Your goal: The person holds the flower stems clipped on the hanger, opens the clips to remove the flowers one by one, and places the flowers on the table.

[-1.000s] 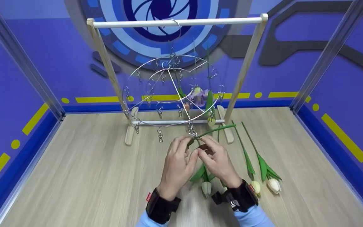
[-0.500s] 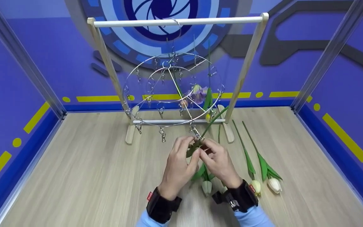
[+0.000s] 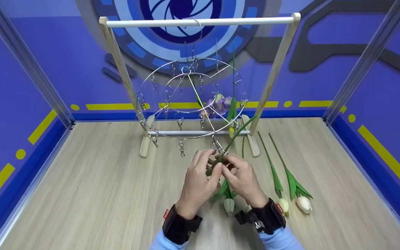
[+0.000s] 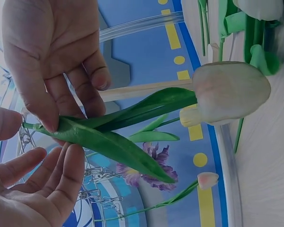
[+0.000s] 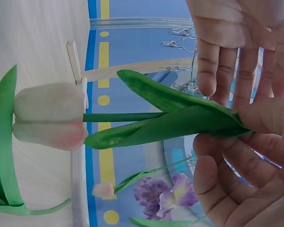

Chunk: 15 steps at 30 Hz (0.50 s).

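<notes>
Both hands meet in front of a round clip hanger [image 3: 195, 91]. Between them is a pale pink-white tulip [image 4: 232, 92], hanging blossom down in the wrist views, its green leaves [image 5: 180, 125] spread below the fingers. My right hand [image 3: 243, 177] pinches its stem with thumb and forefinger just above the leaves. My left hand [image 3: 198, 180] holds the same stretch, thumb tip at the stem and other fingers against the leaf. A metal clip [image 3: 222, 149] of the hanger sits right at the fingertips. The stem [image 3: 241, 132] slants up to the right past it; the hands hide the blossom in the head view.
The hanger hooks on a wooden rack [image 3: 200, 22]. Several flowers hang from its back clips, including a purple iris [image 3: 221, 104]. On the table [image 3: 116, 180], more tulips lie to the right, among them a white tulip [image 3: 303, 204] and a yellowish tulip [image 3: 283, 206].
The tulip stem has swung from nearly level to slanting steeply up to the right. The clip at the fingertips has shifted slightly right. Both hands stay almost in place.
</notes>
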Tool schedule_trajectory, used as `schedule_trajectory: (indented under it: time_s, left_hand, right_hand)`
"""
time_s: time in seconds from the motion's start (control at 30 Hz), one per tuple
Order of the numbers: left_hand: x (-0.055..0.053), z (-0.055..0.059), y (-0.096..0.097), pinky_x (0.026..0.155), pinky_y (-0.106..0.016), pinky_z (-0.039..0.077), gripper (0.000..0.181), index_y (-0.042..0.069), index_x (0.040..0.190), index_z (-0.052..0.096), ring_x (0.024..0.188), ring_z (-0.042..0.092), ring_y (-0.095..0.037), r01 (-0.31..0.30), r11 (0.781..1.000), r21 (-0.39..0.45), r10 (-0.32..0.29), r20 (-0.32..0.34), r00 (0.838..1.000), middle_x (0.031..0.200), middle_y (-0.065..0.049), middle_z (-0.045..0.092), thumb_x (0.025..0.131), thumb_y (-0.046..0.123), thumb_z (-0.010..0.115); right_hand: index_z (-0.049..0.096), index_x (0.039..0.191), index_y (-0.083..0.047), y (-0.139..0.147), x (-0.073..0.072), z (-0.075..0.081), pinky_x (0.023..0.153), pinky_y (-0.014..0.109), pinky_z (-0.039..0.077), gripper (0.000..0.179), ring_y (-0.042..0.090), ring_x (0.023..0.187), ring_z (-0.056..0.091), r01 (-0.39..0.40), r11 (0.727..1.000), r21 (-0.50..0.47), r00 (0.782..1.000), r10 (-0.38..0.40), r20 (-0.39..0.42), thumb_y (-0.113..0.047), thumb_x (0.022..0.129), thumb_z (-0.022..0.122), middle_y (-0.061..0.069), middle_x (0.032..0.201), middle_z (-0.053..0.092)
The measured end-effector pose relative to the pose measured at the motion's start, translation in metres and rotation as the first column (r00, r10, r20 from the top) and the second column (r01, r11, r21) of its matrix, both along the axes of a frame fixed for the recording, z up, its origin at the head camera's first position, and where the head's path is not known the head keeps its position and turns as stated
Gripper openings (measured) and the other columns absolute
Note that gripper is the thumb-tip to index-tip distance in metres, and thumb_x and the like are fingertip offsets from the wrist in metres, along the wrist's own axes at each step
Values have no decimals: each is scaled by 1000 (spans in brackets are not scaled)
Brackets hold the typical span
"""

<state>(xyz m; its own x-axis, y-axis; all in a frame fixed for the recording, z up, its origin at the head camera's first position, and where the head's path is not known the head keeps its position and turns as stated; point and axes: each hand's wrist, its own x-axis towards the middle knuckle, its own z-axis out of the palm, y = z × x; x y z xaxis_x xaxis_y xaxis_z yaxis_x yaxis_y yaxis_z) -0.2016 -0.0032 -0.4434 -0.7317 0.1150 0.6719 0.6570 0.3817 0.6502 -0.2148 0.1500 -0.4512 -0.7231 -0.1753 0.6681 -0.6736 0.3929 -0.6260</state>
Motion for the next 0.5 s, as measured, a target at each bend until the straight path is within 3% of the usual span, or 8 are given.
schedule_trajectory:
  time_s: [0.2, 0.37, 0.5]
  left_hand:
    - [2, 1, 3, 88, -38, 57, 28, -2, 123, 66, 106, 66, -22, -27, 999, -26, 26, -39, 999, 119, -12, 64, 99, 10, 66]
    - [2, 0, 6, 83, -36, 57, 21, 0, 115, 70, 101, 63, -20, -66, 997, -32, 63, -91, 994, 113, -11, 64, 97, 10, 68]
    - [1, -2, 7, 80, -34, 56, 14, 2, 108, 72, 96, 63, -19, -93, 996, 2, 92, -131, 987, 108, -9, 64, 95, 8, 71]
  right_hand:
    - [72, 95, -3, -1, 0, 0, 64, 31, 55, 12, 12, 73, 61, 14, 1000, 10, 999, -13, -41, 8, 91, 70, 4, 87, 69]
    - [72, 93, -4, -3, 0, 0, 63, 25, 52, 14, 12, 70, 59, 32, 999, 17, 996, -31, -83, 9, 87, 73, 2, 84, 68]
    - [73, 95, -4, -4, 1, 0, 59, 27, 52, 18, 12, 68, 59, 29, 999, 14, 994, -28, -106, 10, 85, 74, 2, 83, 67]
